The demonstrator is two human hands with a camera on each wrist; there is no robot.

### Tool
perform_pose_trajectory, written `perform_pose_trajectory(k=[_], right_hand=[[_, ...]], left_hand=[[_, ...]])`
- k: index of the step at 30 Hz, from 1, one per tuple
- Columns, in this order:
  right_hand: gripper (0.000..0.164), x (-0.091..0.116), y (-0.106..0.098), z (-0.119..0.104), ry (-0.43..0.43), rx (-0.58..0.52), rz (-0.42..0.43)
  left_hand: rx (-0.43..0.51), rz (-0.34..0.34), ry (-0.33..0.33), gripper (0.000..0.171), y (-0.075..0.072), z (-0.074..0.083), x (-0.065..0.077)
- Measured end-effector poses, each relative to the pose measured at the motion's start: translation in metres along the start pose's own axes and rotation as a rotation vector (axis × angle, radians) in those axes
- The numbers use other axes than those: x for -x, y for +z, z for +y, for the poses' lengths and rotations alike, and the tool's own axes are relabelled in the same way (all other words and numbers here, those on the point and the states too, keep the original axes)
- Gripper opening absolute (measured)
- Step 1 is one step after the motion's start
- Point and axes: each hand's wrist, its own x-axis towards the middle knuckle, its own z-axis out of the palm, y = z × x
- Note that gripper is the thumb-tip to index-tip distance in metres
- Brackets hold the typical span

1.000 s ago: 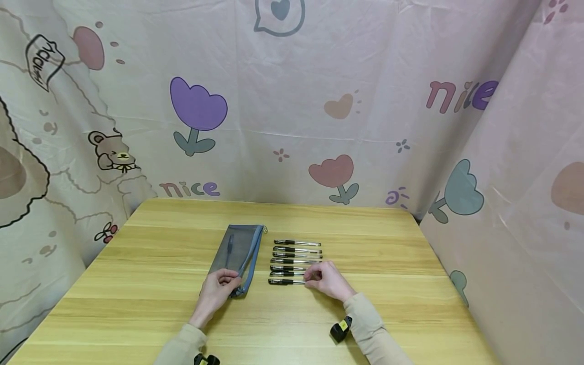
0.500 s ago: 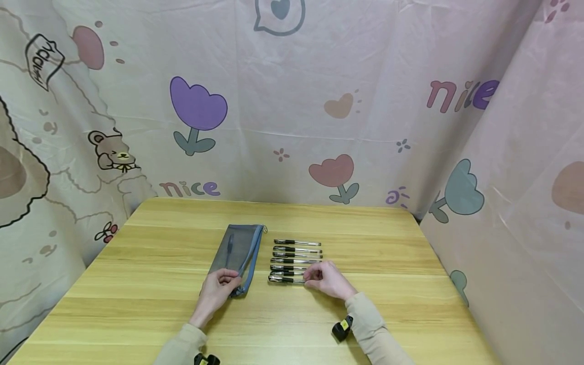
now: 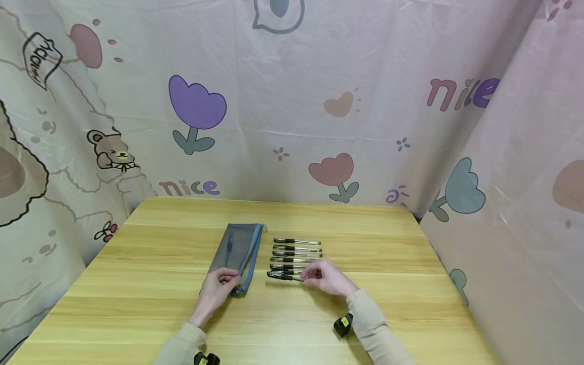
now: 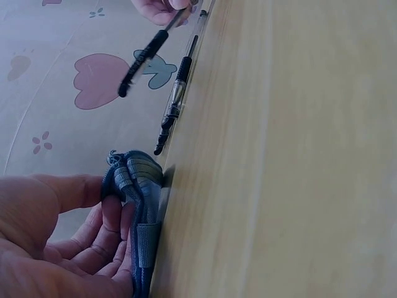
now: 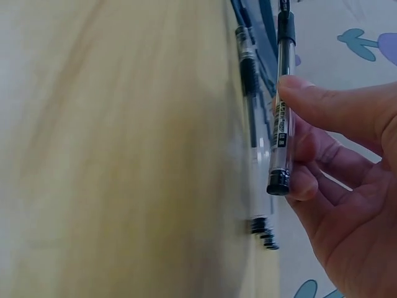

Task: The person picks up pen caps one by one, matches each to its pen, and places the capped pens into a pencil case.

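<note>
My left hand (image 3: 215,293) pinches the near end of a grey-blue mesh pencil pouch (image 3: 243,234) that lies on the table. In the left wrist view, thumb and fingers grip the zip end of the pouch (image 4: 144,192). A dark pen (image 3: 229,245) shows through the mesh. My right hand (image 3: 332,279) pinches a clear gel pen (image 5: 284,118) with black cap and grip by its rear part, between thumb and fingers. In the left wrist view that pen (image 4: 146,61) hangs above the table, tilted. Beyond it, several like pens (image 3: 296,242) lie in a row.
The wooden table (image 3: 150,284) reaches back to a patterned curtain (image 3: 283,101), with more curtain at both sides. A black wrist camera (image 3: 343,325) sits at the right sleeve, another (image 3: 207,359) at the left. A dark cable (image 3: 13,350) shows at the left edge.
The nearest pen has been raised off the table in my right hand, its cap end shifting up toward the row. My left hand and the pouch stay in place.
</note>
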Motion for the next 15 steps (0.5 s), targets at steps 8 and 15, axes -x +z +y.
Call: perform_pose_trajectory(k=[8, 15], right_hand=[[0.017, -0.001, -0.006, -0.01, -0.045, -0.01, -0.033], [0.017, -0.002, -0.012, -0.017, -0.071, -0.031, -0.073]], left_hand=[[0.001, -0.005, -0.002, 0.018, -0.001, 0.001, 0.001], [-0.009, -0.007, 0.002, 0.019, 0.0, 0.0, 0.001]])
